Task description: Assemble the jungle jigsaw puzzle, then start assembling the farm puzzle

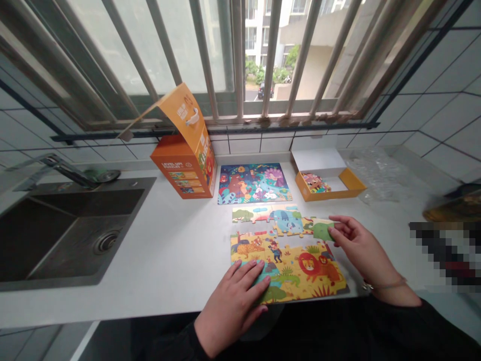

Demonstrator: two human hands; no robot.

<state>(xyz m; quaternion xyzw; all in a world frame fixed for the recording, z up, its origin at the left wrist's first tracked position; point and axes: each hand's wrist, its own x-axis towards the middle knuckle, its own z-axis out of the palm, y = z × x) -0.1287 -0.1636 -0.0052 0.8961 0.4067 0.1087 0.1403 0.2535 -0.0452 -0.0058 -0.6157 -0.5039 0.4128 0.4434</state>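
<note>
A partly joined jigsaw puzzle point(289, 255) with a lion, a cheetah and a crocodile lies at the counter's front edge. Over its lower left part my left hand point(244, 296) rests flat, fingers spread. My right hand point(351, 238) pinches a green puzzle piece point(321, 229) between thumb and fingers at the upper right. That piece sits beside a small giraffe-patterned piece point(308, 225). Left of these lie joined elephant pieces point(287, 222) and a strip of sky and tree pieces point(251, 214), apart from the larger section below.
Behind lies a finished dark blue animal puzzle point(255, 183). An orange puzzle box point(184, 165) stands open at the back left; a shallow yellow box point(330, 185) holds loose pieces. Clear plastic wrap point(379, 173) lies at right, a sink point(71, 235) at left, under a barred window point(240, 60).
</note>
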